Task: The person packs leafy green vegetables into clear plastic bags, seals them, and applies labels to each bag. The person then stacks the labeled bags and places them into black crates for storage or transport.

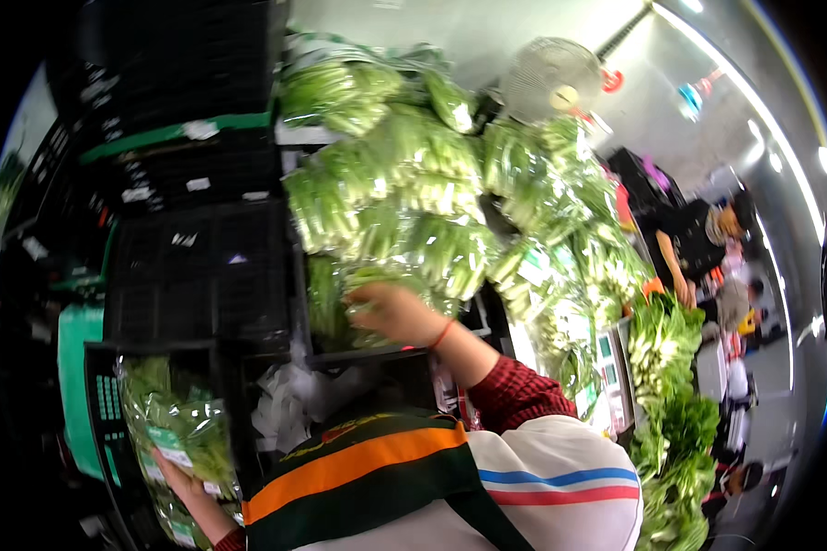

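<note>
My right hand [397, 314] reaches over the near edge of a pile of clear bags of leafy greens [386, 230]. Its fingers curl down onto a bag at the front of the pile, and their tips are partly hidden. At the lower left, my left hand [186, 485] is at a labelled bag of leafy greens [193, 424] in a black crate [96, 386]. The fingers bend against the plastic, partly covered by it. More bagged greens lie below that hand in the same crate.
Stacked black crates [193, 275] rise at the left beside a green panel [81, 386]. A fan [553, 81] stands behind the pile. Loose leafy greens [675, 432] lie along the right, where another person [694, 243] works. Crumpled clear plastic [285, 404] sits between my arms.
</note>
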The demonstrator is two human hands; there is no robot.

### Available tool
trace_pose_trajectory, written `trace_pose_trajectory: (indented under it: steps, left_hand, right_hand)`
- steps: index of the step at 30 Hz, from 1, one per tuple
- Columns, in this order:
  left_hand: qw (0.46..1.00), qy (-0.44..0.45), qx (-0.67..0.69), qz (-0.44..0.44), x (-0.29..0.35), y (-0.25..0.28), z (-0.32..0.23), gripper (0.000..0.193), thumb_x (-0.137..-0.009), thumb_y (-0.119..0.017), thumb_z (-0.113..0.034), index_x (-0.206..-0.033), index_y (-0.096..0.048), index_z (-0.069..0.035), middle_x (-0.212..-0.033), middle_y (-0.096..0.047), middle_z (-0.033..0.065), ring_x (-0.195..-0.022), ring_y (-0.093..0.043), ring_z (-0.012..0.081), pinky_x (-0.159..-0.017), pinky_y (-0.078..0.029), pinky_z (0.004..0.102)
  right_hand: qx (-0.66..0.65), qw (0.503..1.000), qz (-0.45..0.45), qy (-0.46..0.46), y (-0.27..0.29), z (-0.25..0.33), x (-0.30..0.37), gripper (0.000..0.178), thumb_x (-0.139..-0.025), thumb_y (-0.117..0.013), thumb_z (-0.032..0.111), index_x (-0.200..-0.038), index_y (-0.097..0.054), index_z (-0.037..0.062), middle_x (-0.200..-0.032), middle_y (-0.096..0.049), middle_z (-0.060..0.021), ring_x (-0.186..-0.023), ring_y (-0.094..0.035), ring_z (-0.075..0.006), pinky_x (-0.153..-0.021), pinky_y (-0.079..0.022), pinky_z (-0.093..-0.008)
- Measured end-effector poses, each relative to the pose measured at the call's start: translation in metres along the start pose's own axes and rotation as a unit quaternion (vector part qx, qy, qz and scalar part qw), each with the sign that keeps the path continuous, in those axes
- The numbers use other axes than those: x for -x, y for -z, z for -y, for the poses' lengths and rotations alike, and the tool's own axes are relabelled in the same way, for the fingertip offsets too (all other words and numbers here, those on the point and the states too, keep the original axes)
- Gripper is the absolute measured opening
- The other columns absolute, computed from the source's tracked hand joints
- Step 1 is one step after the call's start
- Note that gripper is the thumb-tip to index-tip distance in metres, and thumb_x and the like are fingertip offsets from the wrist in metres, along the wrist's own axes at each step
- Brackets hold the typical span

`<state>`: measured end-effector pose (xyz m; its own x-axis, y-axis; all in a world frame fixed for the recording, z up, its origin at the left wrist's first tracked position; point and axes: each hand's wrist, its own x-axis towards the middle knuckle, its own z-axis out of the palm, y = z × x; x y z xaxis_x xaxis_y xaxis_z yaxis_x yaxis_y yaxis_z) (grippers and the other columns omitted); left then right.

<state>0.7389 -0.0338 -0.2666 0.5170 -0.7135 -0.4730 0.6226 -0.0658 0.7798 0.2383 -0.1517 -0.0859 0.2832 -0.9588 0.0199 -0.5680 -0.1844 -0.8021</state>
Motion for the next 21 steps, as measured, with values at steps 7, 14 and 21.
trace_pose_trajectory:
  steps: [7,14,21]
  left_hand:
    - [0.913,-0.169,-0.316,-0.196,-0.003,-0.092,0.013,0.072,-0.082,-0.064,-0.033,-0.14,-0.028,-0.008,-0.142,-0.031,0.0131,-0.123,-0.039,0.0283,-0.097,-0.037,0.0406]
    - [0.859,-0.197,-0.327,0.34,0.127,-0.299,0.115,0.041,-0.085,-0.054,-0.001,-0.125,-0.045,0.001,-0.125,-0.051,0.0144,-0.117,-0.048,0.0223,-0.101,-0.034,0.0334]
    - [0.719,0.135,-0.282,0.621,0.233,-0.4,0.215,0.084,-0.078,-0.066,-0.009,-0.143,-0.012,-0.003,-0.138,-0.033,0.019,-0.129,-0.033,0.0307,-0.105,-0.026,0.0395]
  right_hand:
    - [0.318,0.792,-0.421,-0.307,0.218,-0.2,0.125,0.047,-0.08,-0.062,0.033,-0.111,-0.058,-0.0019,-0.106,-0.06,-0.0232,-0.102,-0.057,-0.0334,-0.089,-0.044,-0.0359]
    - [0.154,0.878,-0.183,-0.414,0.287,-0.239,0.124,0.063,-0.066,-0.069,0.05,-0.106,-0.063,0.0019,-0.097,-0.065,-0.0181,-0.09,-0.062,-0.0272,-0.081,-0.048,-0.0346]
    - [-0.012,0.964,-0.239,-0.118,0.267,-0.127,0.144,0.032,-0.074,-0.069,0.019,-0.092,-0.057,-0.0037,-0.081,-0.063,-0.0141,-0.076,-0.059,-0.0201,-0.069,-0.047,-0.0338]
